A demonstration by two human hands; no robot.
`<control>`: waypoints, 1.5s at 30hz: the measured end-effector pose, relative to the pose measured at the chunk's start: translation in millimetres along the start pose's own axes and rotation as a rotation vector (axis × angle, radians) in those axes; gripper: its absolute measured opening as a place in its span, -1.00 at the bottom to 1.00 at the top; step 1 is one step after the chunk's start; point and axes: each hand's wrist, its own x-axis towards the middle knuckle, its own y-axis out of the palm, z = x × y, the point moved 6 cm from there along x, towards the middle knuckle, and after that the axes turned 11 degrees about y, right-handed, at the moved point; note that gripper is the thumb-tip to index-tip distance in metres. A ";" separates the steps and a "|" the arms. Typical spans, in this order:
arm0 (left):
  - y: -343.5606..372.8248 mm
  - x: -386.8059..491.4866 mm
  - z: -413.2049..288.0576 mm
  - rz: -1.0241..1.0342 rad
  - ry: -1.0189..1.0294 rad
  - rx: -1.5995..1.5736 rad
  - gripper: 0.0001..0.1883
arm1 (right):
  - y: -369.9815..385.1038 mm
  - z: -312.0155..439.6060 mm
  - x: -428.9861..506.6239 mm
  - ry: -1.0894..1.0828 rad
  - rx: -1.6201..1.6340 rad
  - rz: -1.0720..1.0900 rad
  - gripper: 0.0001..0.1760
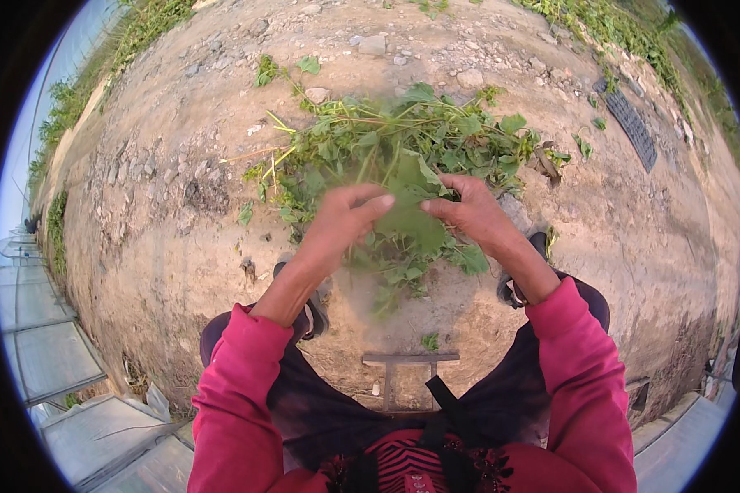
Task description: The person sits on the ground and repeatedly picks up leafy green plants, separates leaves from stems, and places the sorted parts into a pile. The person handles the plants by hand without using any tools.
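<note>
My right hand (472, 209) pinches the edge of a broad green leaf (412, 206) between thumb and fingers. My left hand (342, 225) is at the leaf's other side, thumb and index finger close together; motion blur hides whether they grip it. Directly beyond and below both hands, a heap of cut leafy green vines (345, 132) lies on the ground. Pale yellow-green stems (280, 161) stick out at its left side, and a withered brown leaf (549, 161) hangs at its right edge.
Bare, stony soil (179, 259) surrounds the heap. A dark ribbed plastic piece (630, 123) lies at the upper right. Between my legs is a low frame with a crossbar (410, 358). Glass or film-covered panels (49, 351) line the left; green plants (616, 34) grow at the upper right.
</note>
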 end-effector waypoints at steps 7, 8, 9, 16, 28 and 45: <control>-16.2 7.4 1.4 -0.105 0.040 -0.047 -0.78 | -6.6 -8.7 -0.2 0.262 0.333 -0.015 -0.70; -14.9 7.3 2.2 -0.099 0.033 -0.017 -0.77 | -7.3 -7.2 -1.1 0.275 0.415 -0.014 -0.71; -13.5 6.5 3.6 -0.099 0.015 0.021 -0.76 | -8.0 -6.2 -2.3 0.290 0.475 -0.013 -0.73; 15.8 -1.7 9.3 0.055 0.036 -0.054 -0.77 | 2.4 -10.8 -1.3 0.289 0.570 0.006 -0.71; 4.1 -0.3 12.7 -0.019 0.057 0.096 -0.92 | -2.3 -5.1 -2.4 0.261 0.314 0.105 -0.49; 16.8 -7.1 16.4 0.171 0.100 0.297 -0.80 | 25.9 -22.0 -6.0 0.088 -0.077 0.121 -0.59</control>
